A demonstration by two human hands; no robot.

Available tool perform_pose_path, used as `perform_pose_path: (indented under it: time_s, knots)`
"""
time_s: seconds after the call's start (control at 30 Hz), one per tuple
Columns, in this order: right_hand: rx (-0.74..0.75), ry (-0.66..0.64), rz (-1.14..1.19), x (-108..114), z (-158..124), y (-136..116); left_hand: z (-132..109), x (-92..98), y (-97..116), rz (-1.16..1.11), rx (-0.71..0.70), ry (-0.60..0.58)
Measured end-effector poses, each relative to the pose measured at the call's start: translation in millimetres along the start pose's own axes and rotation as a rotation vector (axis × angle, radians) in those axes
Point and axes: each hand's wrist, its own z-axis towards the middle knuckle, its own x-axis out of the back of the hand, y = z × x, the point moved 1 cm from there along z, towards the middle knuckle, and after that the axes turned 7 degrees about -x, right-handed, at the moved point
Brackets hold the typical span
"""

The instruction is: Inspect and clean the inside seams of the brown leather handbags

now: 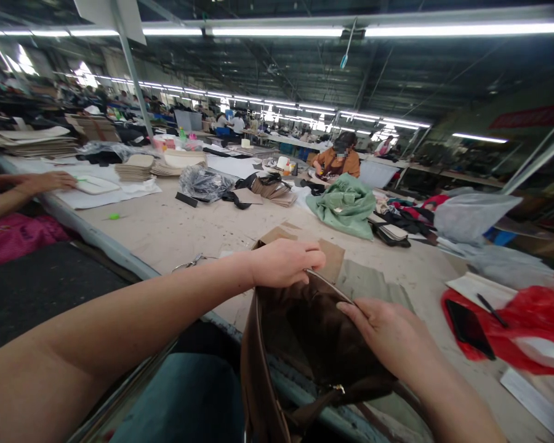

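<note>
A dark brown handbag [264, 369] is held at the table's near edge, its mouth gaping toward me and its dark lining showing. My left hand [289, 261] grips the far rim of the bag, fingers curled over it. Further right along the same rim, my right hand [383, 326] pinches the edge, thumb on the inner side. A strap with a small gold-coloured metal fitting [339, 389] hangs across the lower part of the opening. The bag's bottom is out of view. Beneath and behind it lie brown card pieces [325, 249] on the tabletop.
On the right lie a phone [469, 328], a pen [492, 309] and red plastic [535, 314]. Green cloth [344, 206] and a clear plastic bundle [205, 183] sit further back. A co-worker's hand [50, 183] rests at left; another person [339, 157] works across the table.
</note>
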Motion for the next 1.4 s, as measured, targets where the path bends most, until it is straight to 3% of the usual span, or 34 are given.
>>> perform_pose_path:
  time_s: [0.23,0.53,0.87,1.07,1.17,1.4]
  knots:
    - [0.022,-0.021,0.024,-1.2,3.7,3.5,3.6,-4.5,-7.0,-0.107,0.078,-0.039]
    - [-0.004,-0.099,0.062,1.4,7.3,2.5,5.9,-9.6,-9.3,-0.157,0.064,-0.072]
    - [0.123,-0.089,0.159,4.6,5.0,6.7,10.8,-10.2,-7.7,-0.115,0.076,-0.071]
    - [0.066,-0.005,0.029,13.3,9.7,-4.4,12.0,-13.2,-10.6,-0.103,0.146,-0.011]
    - [0.064,-0.034,-0.005,15.5,16.5,-11.5,11.8,-12.0,-10.3,-0.114,0.163,-0.011]
    - [0.113,0.002,-0.012,4.1,19.3,-9.0,12.7,-12.8,-5.1,-0.129,0.173,-0.026]
